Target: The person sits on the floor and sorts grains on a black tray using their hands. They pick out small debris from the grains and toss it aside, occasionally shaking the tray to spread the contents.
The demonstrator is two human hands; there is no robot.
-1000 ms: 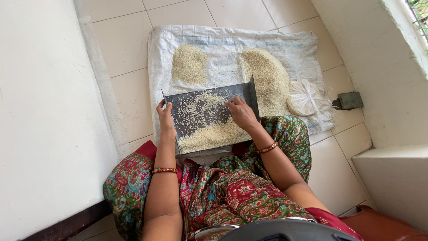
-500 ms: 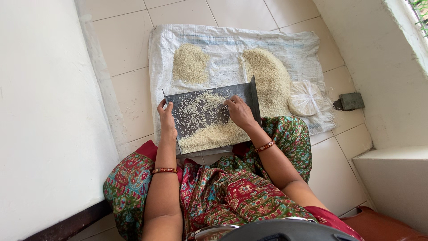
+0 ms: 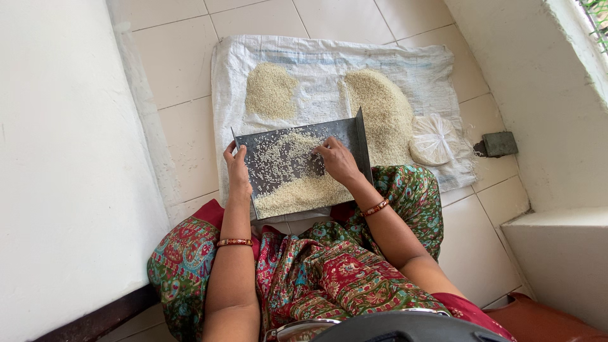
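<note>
A dark metal winnowing tray (image 3: 345,130) rests on my lap, with rice grains (image 3: 288,193) heaped at its near edge and scattered thinly higher up. My left hand (image 3: 237,170) grips the tray's left rim. My right hand (image 3: 339,161) lies on the tray's right half, fingertips pressed into the scattered grains. Both wrists wear red bangles.
A white woven sack (image 3: 329,54) is spread on the tiled floor beyond the tray, bearing a small rice pile (image 3: 269,90) on the left and a larger one (image 3: 383,111) on the right. A tied clear bag (image 3: 432,139) lies at its right edge. White walls close both sides.
My right hand's fingers have slid slightly left across the tray, nudging the grains. The left hand and the tray have stayed put.
</note>
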